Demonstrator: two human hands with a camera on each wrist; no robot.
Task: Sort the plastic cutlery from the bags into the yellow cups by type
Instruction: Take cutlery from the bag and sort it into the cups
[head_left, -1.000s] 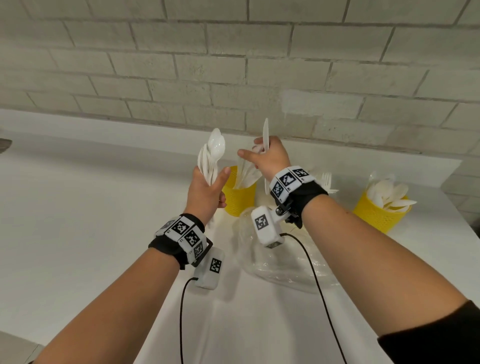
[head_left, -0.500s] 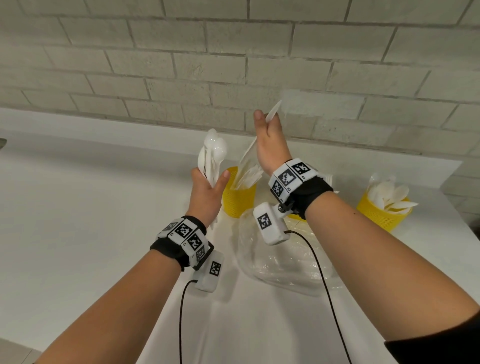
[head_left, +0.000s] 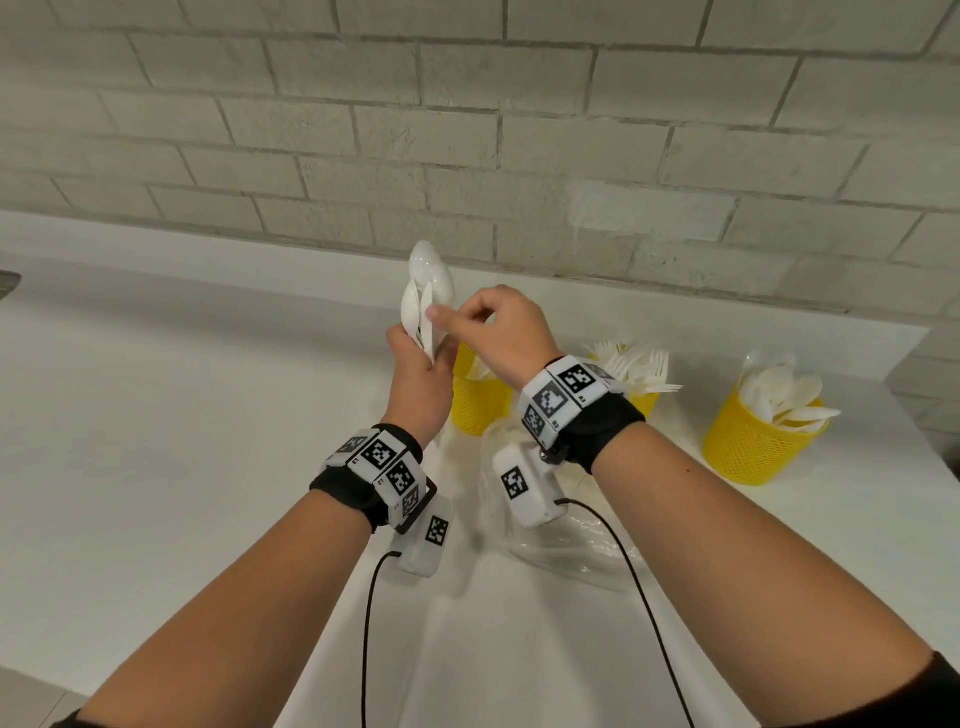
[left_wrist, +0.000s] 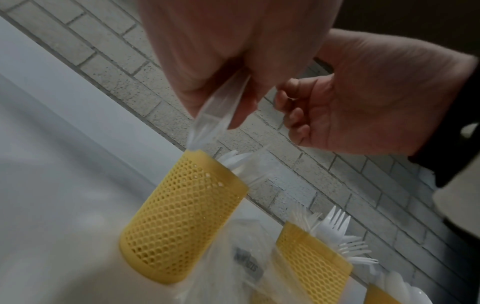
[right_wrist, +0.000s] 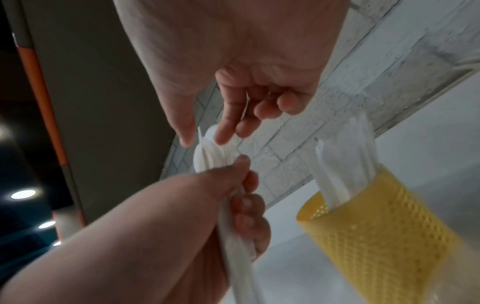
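Right now the left hand (head_left: 418, 384) is gripping a bunch of spoons (head_left: 427, 296) upright, bowls pointing up, above the desk (head_left: 156, 415); the right hand (head_left: 506, 332) is pinching one spoon's bowl with its fingers (head_left: 441, 313).

Left hand (head_left: 418, 374) holds spoons (head_left: 427, 296); right hand (head_left: 506, 332) pinches one.

- White plastic spoons (head_left: 427, 296) in the left hand (head_left: 418, 384), smooth and shiny.
- Yellow plastic cup (left_wrist: 179, 222) under the hands, full of little holes.
- Clear, thin, crinkly plastic bag (head_left: 571, 551) below the right wrist.
- Rough, dull brick wall (head_left: 519, 145) behind; smooth white counter (head_left: 156, 415) below.
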